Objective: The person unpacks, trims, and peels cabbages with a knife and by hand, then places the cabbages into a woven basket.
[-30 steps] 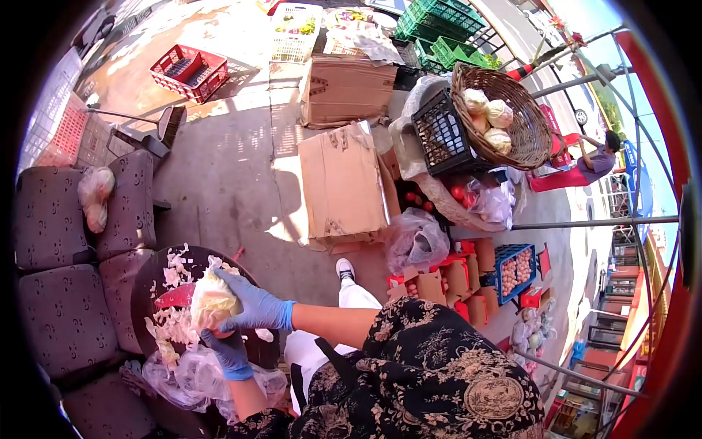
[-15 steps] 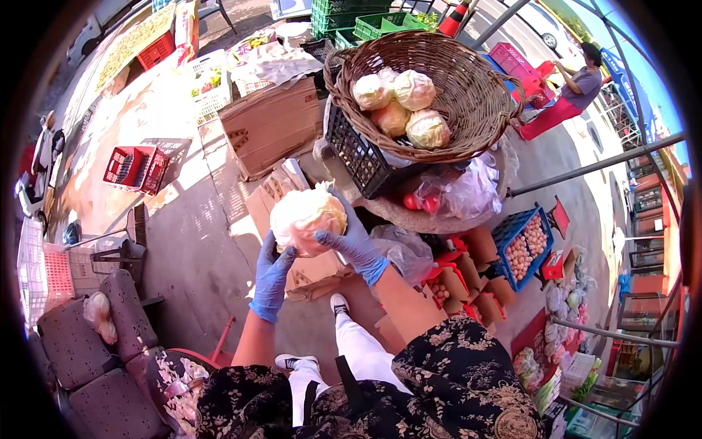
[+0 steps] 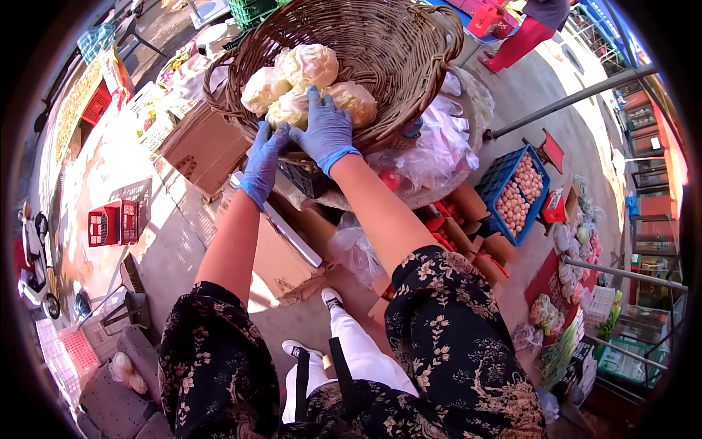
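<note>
Several pale heads of cabbage (image 3: 310, 66) are heaped at the near left side of a big brown wicker basket (image 3: 395, 44). My right hand (image 3: 325, 135), in a blue glove, reaches over the near rim with fingers spread against the nearest cabbage (image 3: 285, 110) and an orange-tinted cabbage (image 3: 354, 102). Just left of it, my left hand (image 3: 262, 164), also gloved in blue, is at the rim with its thumb and fingers apart, close below the nearest cabbage. Neither hand plainly grips anything. The undersides of the cabbages are hidden.
The basket stands on a round stone table (image 3: 431, 196) with clear plastic bags (image 3: 431, 146). Cardboard boxes (image 3: 205, 150) stand left of it. A blue crate of eggs (image 3: 515, 194) is at the right. A red basket (image 3: 113, 223) sits on the left floor. Another person (image 3: 523, 36) stands behind.
Both hands have moved from in front of my body up to the wicker basket. The cabbage they held is no longer between them. My view has shifted, and the basket appears farther left.
</note>
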The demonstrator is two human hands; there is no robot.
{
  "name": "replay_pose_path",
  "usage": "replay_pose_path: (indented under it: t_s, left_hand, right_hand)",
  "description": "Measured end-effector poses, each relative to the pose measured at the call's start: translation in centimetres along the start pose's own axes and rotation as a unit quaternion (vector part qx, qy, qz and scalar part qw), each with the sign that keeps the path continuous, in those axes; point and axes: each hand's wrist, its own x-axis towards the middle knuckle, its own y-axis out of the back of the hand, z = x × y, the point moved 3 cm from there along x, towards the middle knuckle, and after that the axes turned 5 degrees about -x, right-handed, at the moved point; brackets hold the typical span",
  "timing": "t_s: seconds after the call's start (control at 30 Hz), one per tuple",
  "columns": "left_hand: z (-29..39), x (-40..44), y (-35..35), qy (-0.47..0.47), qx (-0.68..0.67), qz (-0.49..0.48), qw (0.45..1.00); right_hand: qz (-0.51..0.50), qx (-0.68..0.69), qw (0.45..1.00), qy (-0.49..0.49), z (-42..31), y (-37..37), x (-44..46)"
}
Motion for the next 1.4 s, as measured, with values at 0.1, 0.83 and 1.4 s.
replay_pose_path:
  t_s: [0.1,0.83,1.4]
  left_hand:
    - [0.8,-2.2,-0.6,-0.071,0.053,0.042,0.995]
    - [-8.6,-61.3,7.9,0.002,-0.141,0.489,0.861]
    - [-17.9,-103.2,-0.1,0.15,0.127,0.936,0.293]
  right_hand:
    - [0.11,-0.019,0.992,0.058,-1.0,0.6,-2.8]
    - [-0.422,0.346,0.803,0.241,-23.5,-8.1,-49.4]
    - [-0.505,0.2,0.592,0.595,-41.9,-10.5,-77.7]
